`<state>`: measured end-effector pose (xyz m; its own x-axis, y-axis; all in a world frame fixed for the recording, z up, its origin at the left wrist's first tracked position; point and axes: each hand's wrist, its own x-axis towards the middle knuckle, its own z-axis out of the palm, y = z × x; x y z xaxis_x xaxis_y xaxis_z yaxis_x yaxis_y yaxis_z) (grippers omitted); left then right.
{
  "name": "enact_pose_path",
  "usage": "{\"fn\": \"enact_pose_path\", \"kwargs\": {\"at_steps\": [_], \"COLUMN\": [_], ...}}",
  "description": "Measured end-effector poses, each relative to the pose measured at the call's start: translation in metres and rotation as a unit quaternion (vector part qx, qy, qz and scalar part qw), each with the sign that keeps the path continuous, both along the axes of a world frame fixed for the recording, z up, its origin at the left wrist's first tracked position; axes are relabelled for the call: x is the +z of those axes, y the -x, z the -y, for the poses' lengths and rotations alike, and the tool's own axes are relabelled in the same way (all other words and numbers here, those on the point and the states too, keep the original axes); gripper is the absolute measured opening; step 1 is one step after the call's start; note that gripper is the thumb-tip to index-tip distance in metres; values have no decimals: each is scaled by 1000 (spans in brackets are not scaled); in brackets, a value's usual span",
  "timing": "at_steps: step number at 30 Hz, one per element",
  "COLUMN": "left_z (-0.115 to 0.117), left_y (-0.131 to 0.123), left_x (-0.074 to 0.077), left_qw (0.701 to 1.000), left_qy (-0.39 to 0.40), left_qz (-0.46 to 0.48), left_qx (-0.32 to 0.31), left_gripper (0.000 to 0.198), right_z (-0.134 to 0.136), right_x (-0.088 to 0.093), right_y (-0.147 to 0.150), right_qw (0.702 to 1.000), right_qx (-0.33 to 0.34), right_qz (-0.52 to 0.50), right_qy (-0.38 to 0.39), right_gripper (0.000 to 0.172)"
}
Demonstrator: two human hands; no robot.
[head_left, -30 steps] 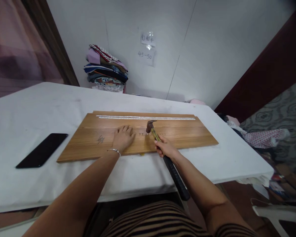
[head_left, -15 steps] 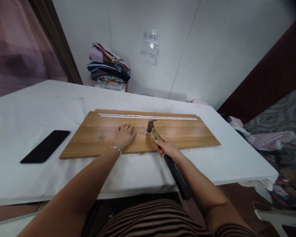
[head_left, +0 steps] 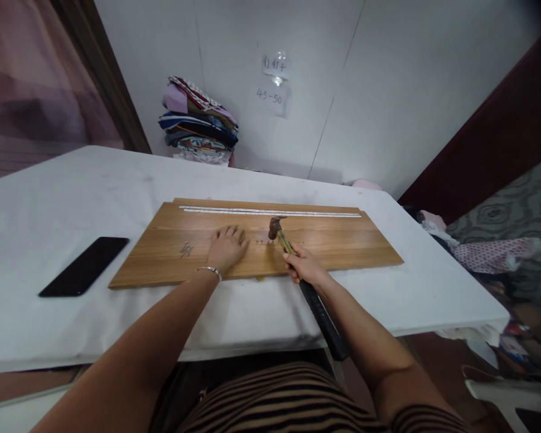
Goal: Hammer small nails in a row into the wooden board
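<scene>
Right hand [head_left: 304, 267] closed around hammer [head_left: 297, 270] handle, up near the yellow part just below the head; black grip end sticks out back past the table [head_left: 49, 198] edge. Hammer head sits low over a row of small nails [head_left: 275, 243] in the wooden board [head_left: 342, 243], whether it touches them is unclear. Left hand [head_left: 226, 248] lies palm down on board, fingers loosely spread, gripping nothing, just left of the nail row. Bracelet [head_left: 208, 271] on left wrist. Loose nails [head_left: 187, 249] lie on board further left. Metal strip [head_left: 270, 211] runs along board's far edge. Black phone [head_left: 85, 266] on white table, left of board. Folded fabric stack [head_left: 199, 129] against wall.
</scene>
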<state>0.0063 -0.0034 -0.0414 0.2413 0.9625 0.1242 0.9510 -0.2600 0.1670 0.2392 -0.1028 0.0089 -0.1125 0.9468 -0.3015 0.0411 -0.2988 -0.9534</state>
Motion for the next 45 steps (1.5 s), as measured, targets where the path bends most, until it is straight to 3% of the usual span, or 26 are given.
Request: {"fn": "enact_pose_path", "kwargs": {"at_steps": [4,11,16,22,28,35,40,45], "left_z": [0,-1,-2,-1,1,0,-1,-1], "left_y": [-1,-1,1,0,-1,1,1,2], "left_x": [1,-1,-3,0,1,-2,-4,-4], "left_qw": [1000,1000,1000,1000,1000,1000,1000,1000], "left_qy": [4,5,0,3,0,-3,-7,-12], "left_qz": [-2,4,7,6,15,5,16,18], "left_qx": [3,3,-4,-5,0,-4,-4,-6], "left_gripper": [49,51,50,51,49,50,50,49], "right_z": [-1,0,-2,0,-1,0,0,0], "right_x": [1,3,2,5,7,6,1,3], "right_y": [1,0,-1,-1,-1,-1,-1,-2], "right_qw": [1000,1000,999,1000,999,1000,999,1000], "right_qx": [6,-3,8,-2,-10,3,16,10], "right_qz": [14,12,21,16,21,11,25,24], "right_qy": [14,15,26,13,37,7,22,13], "right_gripper": [37,48,36,45,35,48,42,54]}}
